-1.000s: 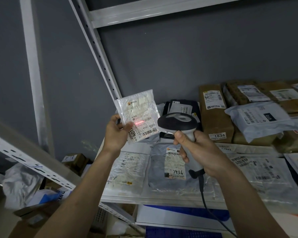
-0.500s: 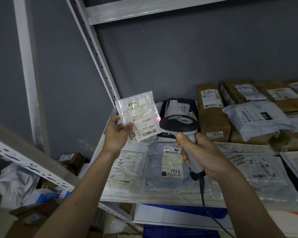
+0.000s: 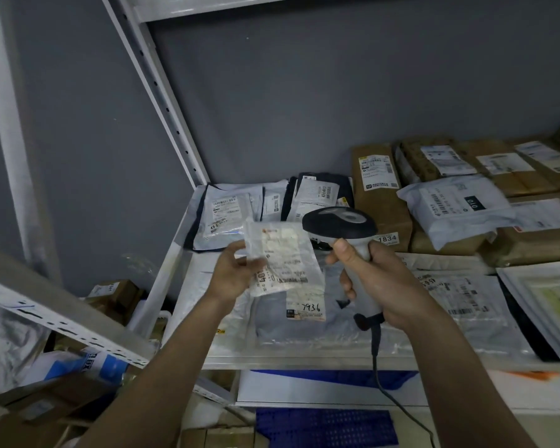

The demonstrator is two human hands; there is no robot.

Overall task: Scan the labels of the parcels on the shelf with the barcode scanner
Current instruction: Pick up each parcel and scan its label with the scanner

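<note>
While the left hand (image 3: 236, 273) pinches a small white parcel (image 3: 283, 257) by its left edge over the shelf (image 3: 304, 358), the parcel's long axis runs from upper left to lower right, label facing up. Just to its right, the right hand (image 3: 382, 279) grips the barcode scanner (image 3: 340, 224), handle upright, its head pointing left over the parcel's upper corner, closest to that label.

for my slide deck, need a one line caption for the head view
Left hand holds a small white parcel beside the barcode scanner gripped in the right hand, above the parcel-covered shelf.
</note>
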